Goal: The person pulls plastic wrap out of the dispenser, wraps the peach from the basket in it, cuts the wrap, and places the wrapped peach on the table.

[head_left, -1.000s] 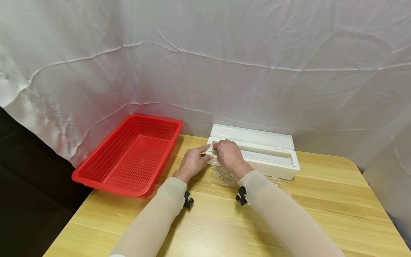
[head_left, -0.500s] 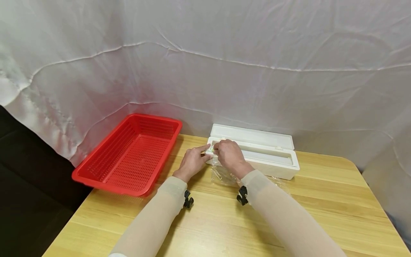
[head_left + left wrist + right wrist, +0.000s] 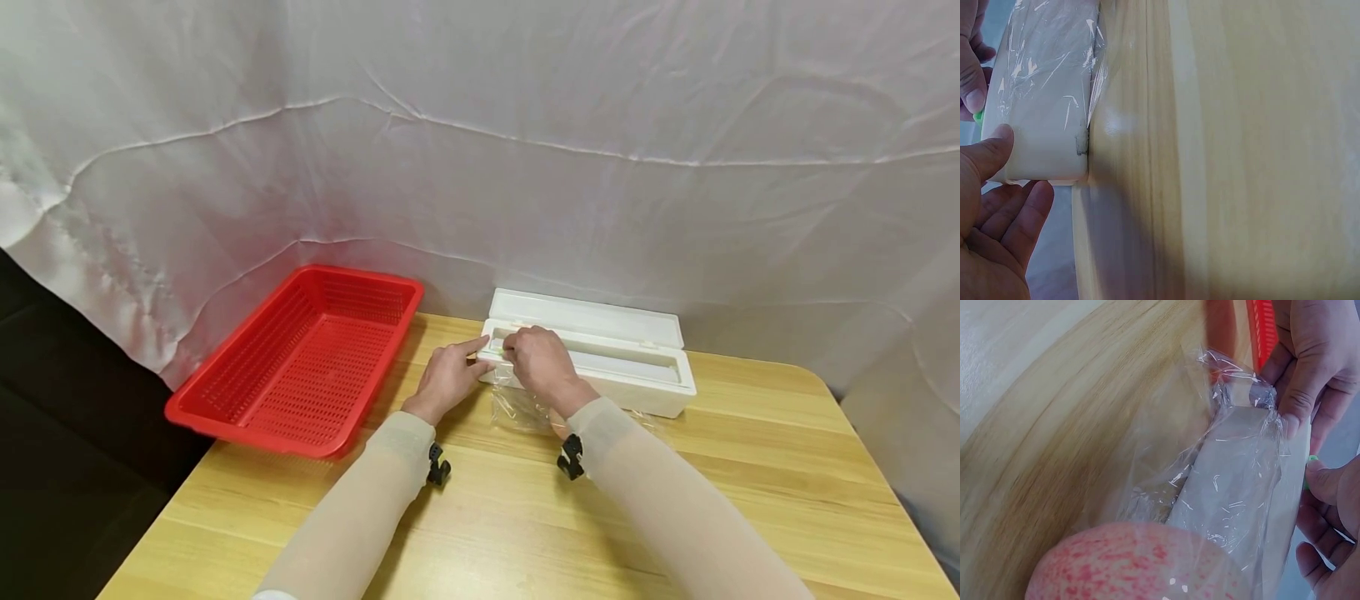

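At one o'clock from the person sits a white box (image 3: pixel 645 397), lid (image 3: pixel 585 315) tilted back, white roll (image 3: pixel 615 367) inside. The left hand (image 3: pixel 448 377) clamps its nine o'clock end; the right hand (image 3: pixel 545 362) pinches a green piece (image 3: pixel 979 117). Clear film (image 3: pixel 1229 469) drapes toward six o'clock, beside a pink-streaked fruit (image 3: pixel 1129 565). At eleven o'clock stands a red basket (image 3: pixel 251 437).

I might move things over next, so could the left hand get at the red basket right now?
Probably yes: once the left hand releases the white box, nothing visible blocks the way left to the red basket.
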Available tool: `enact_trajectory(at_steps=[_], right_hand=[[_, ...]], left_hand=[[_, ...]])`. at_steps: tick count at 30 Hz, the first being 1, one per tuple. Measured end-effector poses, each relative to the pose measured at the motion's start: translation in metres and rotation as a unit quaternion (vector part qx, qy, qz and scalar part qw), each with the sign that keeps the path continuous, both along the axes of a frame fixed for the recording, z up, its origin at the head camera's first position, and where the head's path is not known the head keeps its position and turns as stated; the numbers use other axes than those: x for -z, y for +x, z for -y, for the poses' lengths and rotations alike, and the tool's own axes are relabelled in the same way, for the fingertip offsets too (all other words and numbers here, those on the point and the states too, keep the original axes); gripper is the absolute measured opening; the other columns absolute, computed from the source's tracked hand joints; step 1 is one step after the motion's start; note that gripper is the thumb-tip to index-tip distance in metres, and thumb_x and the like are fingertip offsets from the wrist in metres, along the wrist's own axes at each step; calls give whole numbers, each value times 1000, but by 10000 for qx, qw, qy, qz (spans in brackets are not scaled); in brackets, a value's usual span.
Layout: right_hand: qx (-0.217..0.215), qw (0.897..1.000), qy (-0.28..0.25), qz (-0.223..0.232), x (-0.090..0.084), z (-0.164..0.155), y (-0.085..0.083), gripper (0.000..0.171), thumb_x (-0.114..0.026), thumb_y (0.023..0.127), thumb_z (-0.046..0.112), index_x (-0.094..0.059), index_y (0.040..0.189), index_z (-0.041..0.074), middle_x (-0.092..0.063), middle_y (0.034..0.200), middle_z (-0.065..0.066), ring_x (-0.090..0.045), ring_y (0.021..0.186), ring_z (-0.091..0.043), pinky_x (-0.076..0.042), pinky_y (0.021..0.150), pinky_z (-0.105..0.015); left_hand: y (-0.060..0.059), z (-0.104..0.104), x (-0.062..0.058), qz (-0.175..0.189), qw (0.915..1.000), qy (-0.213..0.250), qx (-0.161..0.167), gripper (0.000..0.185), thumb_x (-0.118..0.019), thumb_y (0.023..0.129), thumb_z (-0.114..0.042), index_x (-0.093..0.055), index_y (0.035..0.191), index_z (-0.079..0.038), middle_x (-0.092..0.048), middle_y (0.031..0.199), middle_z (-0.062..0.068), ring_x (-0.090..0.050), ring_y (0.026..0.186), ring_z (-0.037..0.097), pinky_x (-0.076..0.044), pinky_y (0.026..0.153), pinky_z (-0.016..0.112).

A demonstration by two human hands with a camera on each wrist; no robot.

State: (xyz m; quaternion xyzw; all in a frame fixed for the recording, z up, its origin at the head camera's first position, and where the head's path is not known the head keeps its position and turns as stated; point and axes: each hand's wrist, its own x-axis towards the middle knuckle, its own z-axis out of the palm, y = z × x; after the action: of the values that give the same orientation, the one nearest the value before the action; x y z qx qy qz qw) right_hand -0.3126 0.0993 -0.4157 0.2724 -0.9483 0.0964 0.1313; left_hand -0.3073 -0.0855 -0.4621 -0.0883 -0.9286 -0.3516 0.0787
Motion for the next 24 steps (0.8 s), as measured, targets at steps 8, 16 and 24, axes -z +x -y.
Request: enact_trajectory(at_steps=[8,16,24], right_hand=[[24,10000,-57,-40,0,-5,1,6,-75,98,12,-80,99,10,-78,92,-5,-71,90,-25,-57,94,-45],[-10,9999,-82,-132,3,-10,0,5,-75,97,12,-80,96,11,-78,91,-5,-72,90,-25,-57,93,-44],[-40,9997,-119,-227,3,-15,1,5,-75,97,12,-80,95,11,-78,90,-5,-72,87,-25,-57,92,-44]], left_hand=[[1,0,0,6,10000,-24,-33,52,-77,98,-33,-63,147,-30,-70,137,12,-58,82,20,-51,80,35],[1,0,2,-57,10000,72,9,52,-78,97,-33,-63,147,-29,-72,134,15,-46,65,17,-48,73,32],[1,0,2,-35,10000,69,-2,52,-77,98,-34,-63,147,-28,-68,139,13,-60,85,20,-52,84,36]])
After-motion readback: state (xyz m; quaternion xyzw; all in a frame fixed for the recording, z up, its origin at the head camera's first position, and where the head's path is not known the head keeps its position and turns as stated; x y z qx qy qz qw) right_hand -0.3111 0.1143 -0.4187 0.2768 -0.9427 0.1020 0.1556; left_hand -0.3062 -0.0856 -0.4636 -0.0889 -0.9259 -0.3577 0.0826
